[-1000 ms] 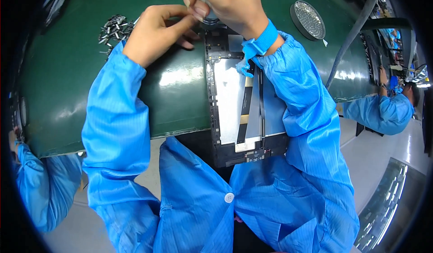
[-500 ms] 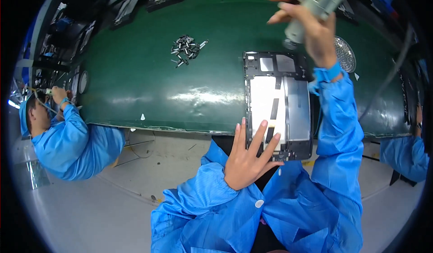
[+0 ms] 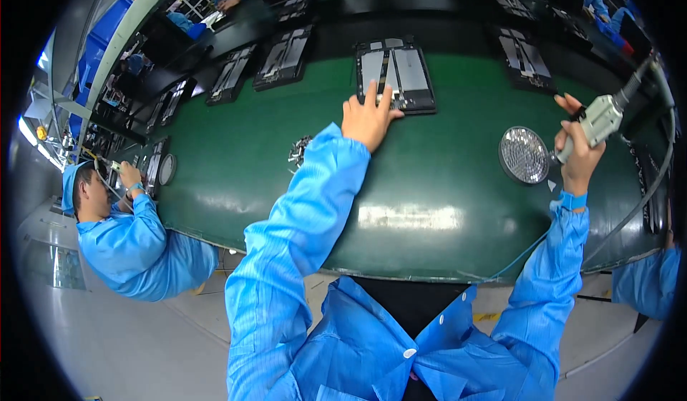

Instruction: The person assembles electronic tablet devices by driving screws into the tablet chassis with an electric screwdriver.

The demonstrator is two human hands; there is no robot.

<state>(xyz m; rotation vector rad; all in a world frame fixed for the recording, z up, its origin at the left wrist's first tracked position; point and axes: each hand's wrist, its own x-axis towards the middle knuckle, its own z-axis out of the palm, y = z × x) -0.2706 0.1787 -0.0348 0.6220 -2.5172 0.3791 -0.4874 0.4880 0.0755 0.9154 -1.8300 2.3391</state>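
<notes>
My left hand (image 3: 367,122) reaches to the far side of the green table with its fingers spread. The fingertips rest on the near edge of an opened tablet (image 3: 409,70), whose inner plates and dark strips show. On the right, my right hand (image 3: 582,159) is closed around a pale electric screwdriver (image 3: 602,120). The tool's nose points down and left, at the rim of a round dish (image 3: 524,155) with a shiny, bumpy surface. A heap of small black and silver parts (image 3: 298,150) lies left of my left forearm, partly hidden by the sleeve.
Several more opened tablets (image 3: 284,57) lie along the dark far strip, with another tablet (image 3: 526,59) at the right. The screwdriver's grey cable (image 3: 665,154) hangs at the right. A co-worker (image 3: 129,229) in blue sits at the left; further people are at the far side.
The tablet has moved from the near edge to the far side, with my left hand at it. My right hand has lowered the screwdriver rightward to the dish. The view has shifted too.
</notes>
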